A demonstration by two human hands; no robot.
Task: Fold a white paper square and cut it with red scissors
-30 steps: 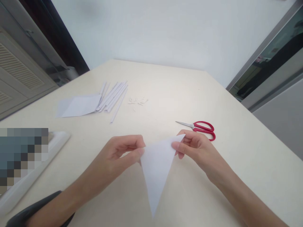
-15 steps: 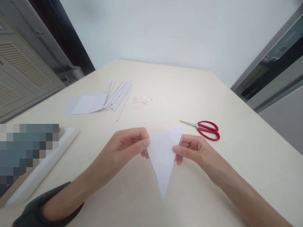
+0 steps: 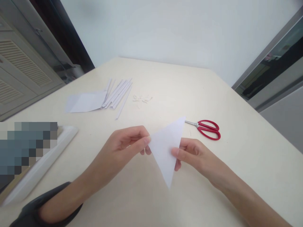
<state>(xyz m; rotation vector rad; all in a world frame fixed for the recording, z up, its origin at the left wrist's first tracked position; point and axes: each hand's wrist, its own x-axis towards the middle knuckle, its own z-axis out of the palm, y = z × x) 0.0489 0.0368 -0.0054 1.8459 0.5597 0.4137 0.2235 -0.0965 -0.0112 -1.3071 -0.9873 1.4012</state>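
A white sheet of paper point(image 3: 165, 143), triangular in outline, is held up over the table between both hands. Thumb and fingers of my left hand point(image 3: 131, 143) pinch its left corner. On the right edge, my right hand point(image 3: 193, 154) grips the paper with the thumb in front and the fingers behind. One point of the paper hangs downward; another reaches up and right, overlapping the blade tips of the red-handled scissors point(image 3: 208, 129) lying beyond my right hand.
On the cream table point(image 3: 165, 83), several thin rolled paper sticks point(image 3: 119, 94) lie at the back left beside flat paper sheets point(image 3: 86, 101). Small paper scraps point(image 3: 142, 98) sit right of them. A white-edged framed object point(image 3: 42, 170), partly pixelated, rests at the left.
The paper has tilted: its bottom point has swung right and up, and its upper right corner has risen over the scissor tips. My right thumb has shifted slightly lower along the edge.
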